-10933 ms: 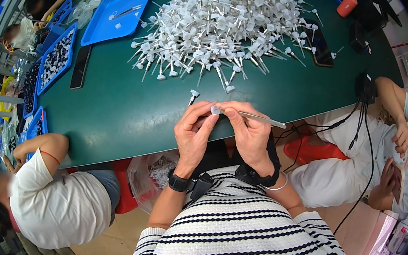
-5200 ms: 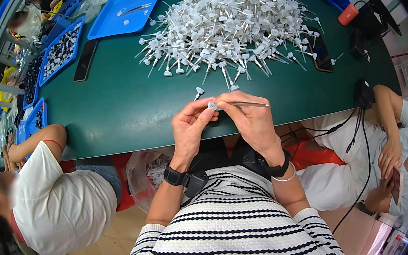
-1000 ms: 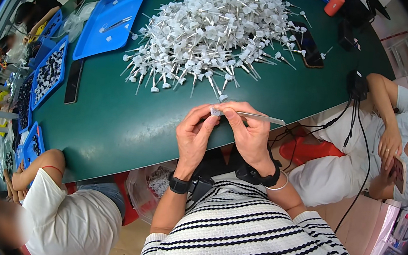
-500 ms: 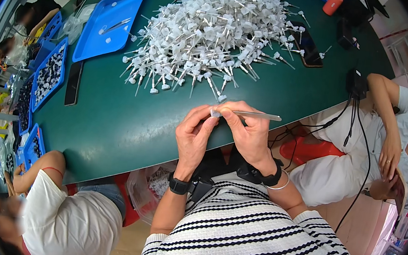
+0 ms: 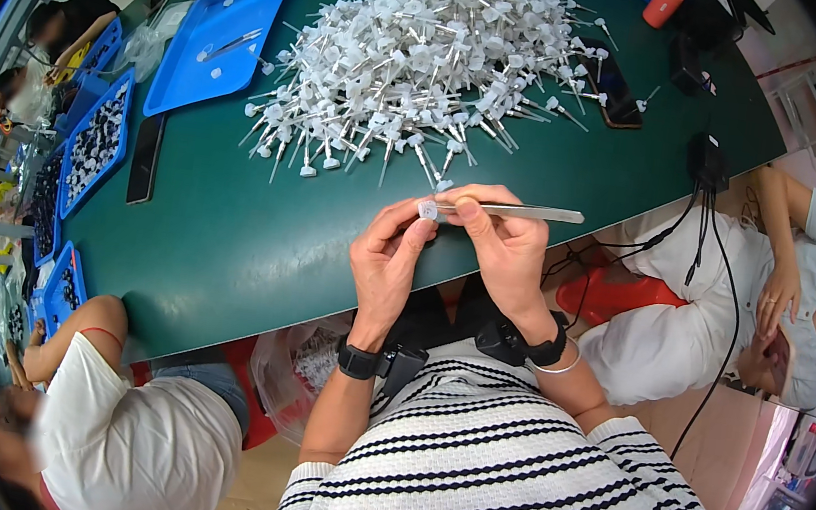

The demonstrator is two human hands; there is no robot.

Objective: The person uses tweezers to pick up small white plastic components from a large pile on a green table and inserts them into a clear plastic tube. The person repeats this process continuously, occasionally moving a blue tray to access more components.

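Note:
Between the thumb and fingers of my left hand (image 5: pixel 386 251) is a small whitish plastic piece (image 5: pixel 427 210). My right hand (image 5: pixel 505 246) grips a pair of metal tweezers (image 5: pixel 534 212), whose tip end meets the piece; their blunt end points right. Both hands are close together above the table's near edge. Just beyond them rises a large heap of translucent white plastic parts with thin metal stems (image 5: pixel 429 66). The exact contact at the tweezer tips is too small to make out.
On the green table (image 5: pixel 220 224), a blue tray (image 5: pixel 172 77) holds another pair of tweezers and a few small pieces. Phones lie left (image 5: pixel 144 159) and right (image 5: pixel 613 92). Blue trays of small parts (image 5: pixel 98 144) line the left. People sit on both sides; black cables (image 5: pixel 706 203) hang at right.
My right hand and the tweezers have shifted slightly up and right, showing more of the small piece in my left fingers. The left hand stays nearly in place.

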